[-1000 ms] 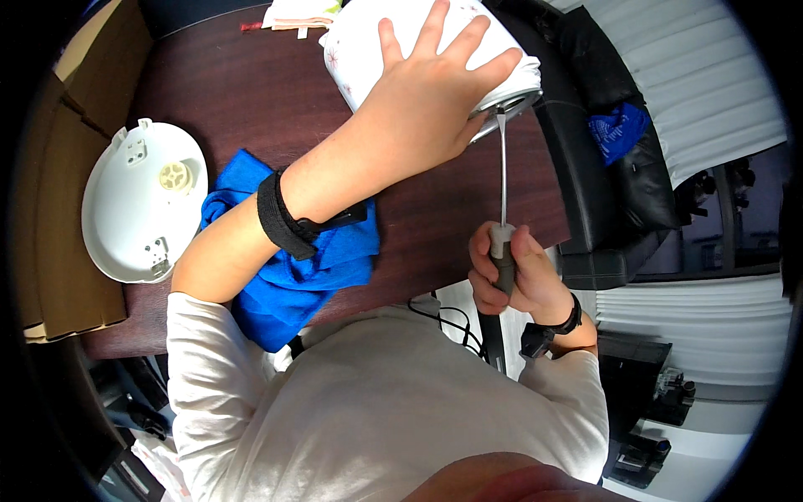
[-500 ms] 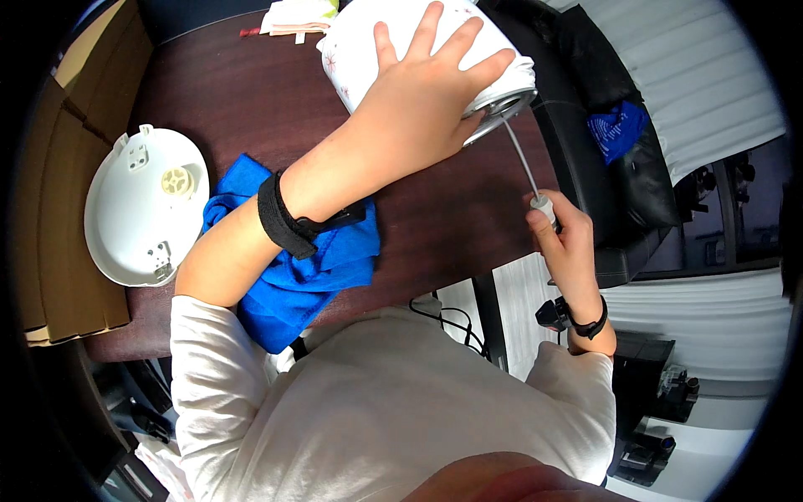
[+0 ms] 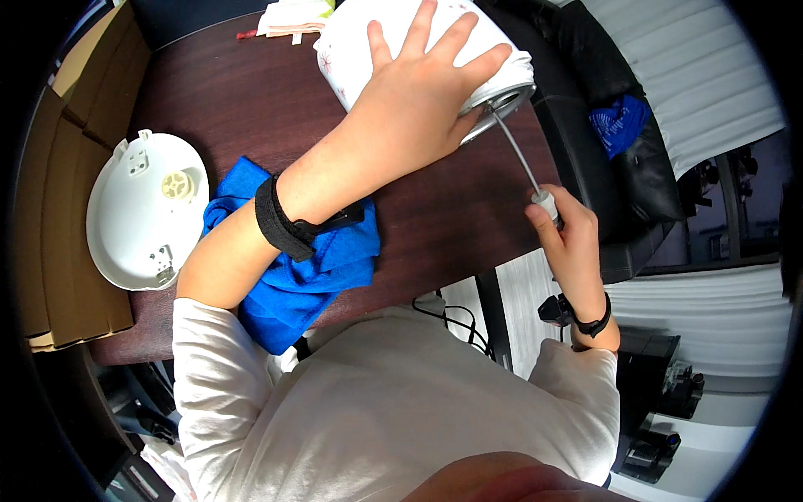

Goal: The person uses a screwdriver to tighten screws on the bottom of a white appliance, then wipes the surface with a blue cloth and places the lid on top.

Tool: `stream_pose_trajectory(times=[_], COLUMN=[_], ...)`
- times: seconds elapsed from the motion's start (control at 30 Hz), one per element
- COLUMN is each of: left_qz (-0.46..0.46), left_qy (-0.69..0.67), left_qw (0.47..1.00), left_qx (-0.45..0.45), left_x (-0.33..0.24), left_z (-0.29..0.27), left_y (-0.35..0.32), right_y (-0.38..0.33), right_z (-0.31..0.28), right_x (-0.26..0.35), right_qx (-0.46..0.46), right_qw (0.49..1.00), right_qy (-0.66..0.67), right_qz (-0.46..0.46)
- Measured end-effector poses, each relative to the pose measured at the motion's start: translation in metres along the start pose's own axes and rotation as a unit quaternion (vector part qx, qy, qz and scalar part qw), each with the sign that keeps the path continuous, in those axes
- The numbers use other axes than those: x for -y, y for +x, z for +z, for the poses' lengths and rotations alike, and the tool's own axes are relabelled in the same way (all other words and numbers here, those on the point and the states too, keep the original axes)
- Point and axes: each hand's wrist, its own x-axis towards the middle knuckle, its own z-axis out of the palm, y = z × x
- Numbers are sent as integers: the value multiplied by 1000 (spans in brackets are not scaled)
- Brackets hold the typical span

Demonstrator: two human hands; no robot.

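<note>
A white rounded appliance body (image 3: 351, 50) with a small flower print lies on its side at the table's far edge. My left hand (image 3: 421, 96) rests on it with the fingers spread wide. A shiny metal rim (image 3: 512, 102) faces right. In my right hand (image 3: 573, 227), a screwdriver (image 3: 520, 156) is gripped by its whitish handle. The shaft slants up and left, its tip at the opening inside the rim; I cannot make out what it touches. Under my left forearm sits a crumpled blue cloth (image 3: 330, 272).
At left, a white oval cover (image 3: 125, 213) with a cream round fitting (image 3: 176, 185) lies beside cardboard boxes (image 3: 71, 226). A folded pale cloth (image 3: 294, 17) is at the back. Beyond the table's right edge stands a black sofa (image 3: 590, 125) with a blue bag-like item (image 3: 620, 125).
The screwdriver's handle has shifted slightly right along with my right hand, so the shaft slants a little more. My left hand keeps its spread pose on the appliance body.
</note>
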Motion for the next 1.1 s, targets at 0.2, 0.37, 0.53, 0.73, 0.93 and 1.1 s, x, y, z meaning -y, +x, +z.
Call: stream_pose_trajectory(times=[0.2,0.37,0.53,0.73,0.93,1.1], left_qz=[7,7,10,2,4,-2], left_qy=[7,6,10,-8,-9,-8], left_qw=[1000,1000,1000,1000,1000,1000], left_qx=[0,5,7,19,21,20], left_x=[1,-1,-1,-2,-1,-1], left_z=[2,1,2,-2,-2,-2], left_y=[-1,-1,-1,-1,-1,0], right_y=[0,0,-1,0,1,-1], right_z=[-5,-14,-17,-16,-5,16], right_x=[8,9,12,13,7,-11], right_qx=[-13,-14,4,-26,44,267], right_qw=[999,997,997,993,998,831], right_qy=[-40,-79,-69,-113,-47,467], right_qz=[-1,-10,19,-34,-19,138])
